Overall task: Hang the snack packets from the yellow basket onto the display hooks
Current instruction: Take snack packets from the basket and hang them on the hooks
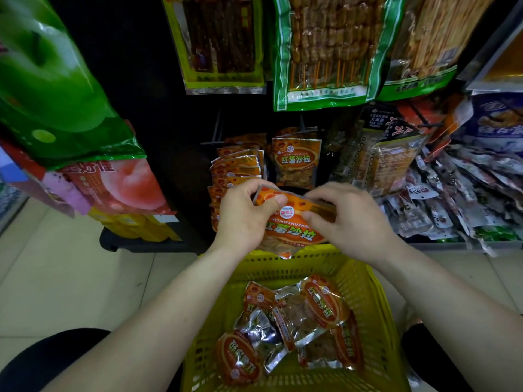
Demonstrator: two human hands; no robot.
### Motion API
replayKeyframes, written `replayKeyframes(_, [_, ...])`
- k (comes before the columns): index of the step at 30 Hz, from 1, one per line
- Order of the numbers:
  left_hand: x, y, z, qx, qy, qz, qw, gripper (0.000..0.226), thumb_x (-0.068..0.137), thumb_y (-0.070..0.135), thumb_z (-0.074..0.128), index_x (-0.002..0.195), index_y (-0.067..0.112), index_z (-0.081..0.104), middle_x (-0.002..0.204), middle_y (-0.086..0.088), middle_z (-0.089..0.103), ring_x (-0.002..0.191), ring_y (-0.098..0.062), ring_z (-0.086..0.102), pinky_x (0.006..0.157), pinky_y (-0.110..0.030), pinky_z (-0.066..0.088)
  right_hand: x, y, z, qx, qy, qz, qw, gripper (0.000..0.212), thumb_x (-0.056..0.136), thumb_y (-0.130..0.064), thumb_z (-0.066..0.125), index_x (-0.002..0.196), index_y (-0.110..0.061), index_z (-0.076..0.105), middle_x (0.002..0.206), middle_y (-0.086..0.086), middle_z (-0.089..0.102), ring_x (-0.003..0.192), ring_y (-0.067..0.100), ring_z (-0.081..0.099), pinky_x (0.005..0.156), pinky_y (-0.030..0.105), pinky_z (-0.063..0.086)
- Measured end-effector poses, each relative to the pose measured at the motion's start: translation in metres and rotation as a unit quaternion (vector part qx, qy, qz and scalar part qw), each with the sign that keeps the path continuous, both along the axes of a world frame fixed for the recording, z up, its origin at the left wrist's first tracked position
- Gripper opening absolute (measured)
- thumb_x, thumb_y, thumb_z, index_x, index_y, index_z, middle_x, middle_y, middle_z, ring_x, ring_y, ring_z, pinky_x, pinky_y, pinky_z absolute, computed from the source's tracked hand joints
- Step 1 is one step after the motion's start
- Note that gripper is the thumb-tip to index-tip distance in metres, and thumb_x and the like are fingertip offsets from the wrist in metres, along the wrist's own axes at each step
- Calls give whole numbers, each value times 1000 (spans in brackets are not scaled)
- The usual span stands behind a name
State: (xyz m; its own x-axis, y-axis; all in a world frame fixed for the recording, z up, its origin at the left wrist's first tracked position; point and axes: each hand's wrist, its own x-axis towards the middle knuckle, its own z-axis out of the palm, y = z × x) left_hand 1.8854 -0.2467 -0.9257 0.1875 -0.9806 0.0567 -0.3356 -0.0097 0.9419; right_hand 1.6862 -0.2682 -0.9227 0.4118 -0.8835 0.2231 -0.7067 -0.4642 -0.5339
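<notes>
An orange snack packet [294,224] is held up between both hands above the far rim of the yellow basket [376,315]. My left hand [243,216] grips its left top edge with thumb on the front. At its right top corner my right hand [348,222] pinches it. Several more orange and silver packets [300,321] lie loose in the basket. Behind the hands, matching orange packets hang on display hooks: a packed row [237,168] on the left and a single front-facing one [295,161] beside it.
Larger green-edged snack bags [325,52] hang above the hooks. A bin of small silver packets [452,199] fills the shelf at the right. Green and pink bags [70,131] stand on the left. Beige floor tiles [70,278] spread to the left of the basket.
</notes>
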Motion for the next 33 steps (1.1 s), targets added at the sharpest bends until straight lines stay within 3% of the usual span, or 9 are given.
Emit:
replayKeyframes(2, [-3, 2, -4, 5, 0, -9, 1000, 17, 84, 24, 79, 80, 36, 68, 81, 15, 72, 79, -3, 70, 64, -19, 57, 4, 4, -2, 21, 22, 17, 999, 15, 91, -44, 63, 103, -34, 62, 93, -12, 69, 88, 18, 64, 81, 44, 50])
replayKeyframes(6, [-9, 6, -10, 22, 18, -7, 1000, 13, 85, 25, 79, 82, 33, 69, 83, 15, 73, 78, -2, 71, 63, -19, 58, 3, 5, -4, 49, 52, -8, 997, 10, 93, -46, 60, 92, -38, 55, 82, -11, 70, 79, 16, 67, 66, 31, 42])
replayKeyframes(10, [-12, 8, -8, 28, 18, -17, 999, 10, 85, 28, 79, 86, 32, 70, 86, 9, 73, 81, -5, 71, 68, -25, 60, 3, 7, 0, 38, 80, -31, 996, 8, 95, -43, 58, 91, -37, 54, 84, -8, 70, 82, 23, 66, 69, 33, 37])
replayKeyframes(14, [1, 8, -7, 1, -19, -21, 1000, 24, 83, 27, 81, 100, 36, 65, 98, 14, 68, 89, -1, 64, 72, -13, 52, -6, 2, 10, -17, 83, -58, 995, 10, 95, -36, 60, 102, -30, 63, 92, -1, 73, 88, 30, 67, 77, 40, 45])
replayKeyframes(17, [13, 9, -17, 54, -43, -11, 998, 35, 85, 28, 79, 117, 28, 64, 112, 13, 67, 94, 1, 62, 79, -17, 51, -16, -18, 13, -48, 82, -76, 993, 13, 95, -34, 61, 105, -28, 65, 93, 3, 74, 87, 33, 67, 72, 39, 45])
replayKeyframes(21, [20, 8, -43, 119, -61, -16, 991, 32, 88, 27, 75, 119, 24, 66, 114, 7, 67, 95, -6, 63, 89, -31, 54, -15, -61, 0, -48, 112, -94, 988, 15, 96, -34, 60, 107, -25, 65, 90, 7, 72, 85, 36, 66, 68, 38, 41])
replayKeyframes(25, [15, -9, -80, 160, -83, -23, 983, 30, 90, 31, 73, 119, 27, 65, 114, 11, 66, 97, -5, 63, 90, -33, 54, 0, -105, -36, -20, 146, -104, 984, 19, 98, -35, 56, 114, -27, 63, 98, 8, 71, 93, 36, 65, 78, 41, 45])
replayKeyframes(29, [-1, -43, -122, 185, -78, -37, 979, 34, 93, 33, 69, 125, 26, 63, 120, 8, 64, 93, -2, 61, 81, -19, 49, 18, -147, -77, 22, 146, -116, 982, 25, 99, -37, 54, 121, -27, 61, 106, 7, 70, 97, 33, 65, 87, 42, 45])
replayKeyframes(33, [-26, -87, -169, 223, -45, -50, 972, 48, 93, 35, 66, 139, 32, 52, 137, 5, 58, 110, -14, 61, 96, -33, 51, 30, -192, -115, 50, 160, -98, 981, 26, 100, -36, 50, 124, -29, 58, 110, 7, 69, 100, 31, 64, 96, 45, 44])
